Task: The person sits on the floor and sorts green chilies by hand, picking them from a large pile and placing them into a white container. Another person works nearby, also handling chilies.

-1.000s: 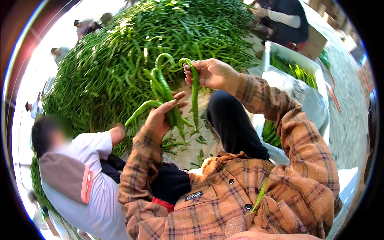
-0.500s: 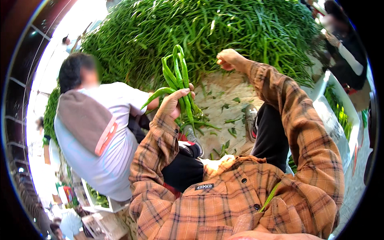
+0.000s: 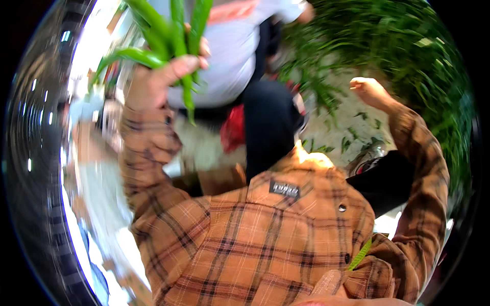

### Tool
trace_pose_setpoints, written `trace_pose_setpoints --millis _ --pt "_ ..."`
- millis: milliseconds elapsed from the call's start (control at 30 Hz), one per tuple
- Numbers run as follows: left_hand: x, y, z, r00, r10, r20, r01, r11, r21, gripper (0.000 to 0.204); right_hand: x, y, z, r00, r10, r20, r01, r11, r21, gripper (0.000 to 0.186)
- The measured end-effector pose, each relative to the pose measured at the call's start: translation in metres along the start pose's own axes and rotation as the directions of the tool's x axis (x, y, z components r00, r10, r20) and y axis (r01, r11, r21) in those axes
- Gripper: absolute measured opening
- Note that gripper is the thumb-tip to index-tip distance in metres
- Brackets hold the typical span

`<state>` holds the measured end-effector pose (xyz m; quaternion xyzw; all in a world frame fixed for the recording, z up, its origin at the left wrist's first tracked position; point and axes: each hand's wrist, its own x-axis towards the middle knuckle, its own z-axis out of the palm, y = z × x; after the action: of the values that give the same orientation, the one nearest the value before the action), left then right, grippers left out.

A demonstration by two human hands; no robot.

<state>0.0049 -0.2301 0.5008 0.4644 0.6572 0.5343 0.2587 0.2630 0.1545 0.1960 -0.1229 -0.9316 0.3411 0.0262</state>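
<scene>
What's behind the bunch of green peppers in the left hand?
Behind the bunch of green peppers in the left hand is another person's pale shirt. The bunch covers part of it; the picture is blurred.

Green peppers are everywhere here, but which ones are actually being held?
The bunch of long green peppers gripped in the left hand, raised at upper left. The big pepper heap lies untouched; the right hand is empty.

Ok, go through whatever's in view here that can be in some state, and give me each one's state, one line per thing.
Left hand: raised, closed around a bunch.
Bunch of long green chili peppers: gripped in the left hand, tips hanging down.
Right hand: loosely curled, empty, near the pile.
Big pile of green peppers: heaped on the ground, blurred.
Single green pepper: tucked against the plaid shirt front.
</scene>
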Motion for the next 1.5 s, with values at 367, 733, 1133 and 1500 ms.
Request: trace_pose_setpoints --millis 367,733,1133,1500 --pt "-0.380 -0.021 -0.028 0.411 -0.764 -0.498 0.808 0.558 -0.189 0.041 -0.065 0.030 0.042 0.838 0.290 0.462 -0.445 0.852 0.274 0.013" --pt "-0.485 -0.200 0.017 0.550 -0.541 -0.637 0.786 0.592 0.176 0.036 -0.140 0.090 -0.002 0.813 0.492 0.310 -0.502 0.863 -0.055 0.012" --pt "-0.507 -0.339 0.047 0.917 -0.170 -0.360 0.385 0.146 0.911 0.034 -0.146 0.069 -0.010 0.843 0.469 0.263 -0.420 0.880 -0.221 0.009" --pt "-0.473 -0.364 -0.016 0.698 -0.494 -0.519 0.483 -0.210 0.850 0.051 -0.118 0.071 0.013 0.888 0.302 0.347 -0.220 0.941 -0.258 0.008"
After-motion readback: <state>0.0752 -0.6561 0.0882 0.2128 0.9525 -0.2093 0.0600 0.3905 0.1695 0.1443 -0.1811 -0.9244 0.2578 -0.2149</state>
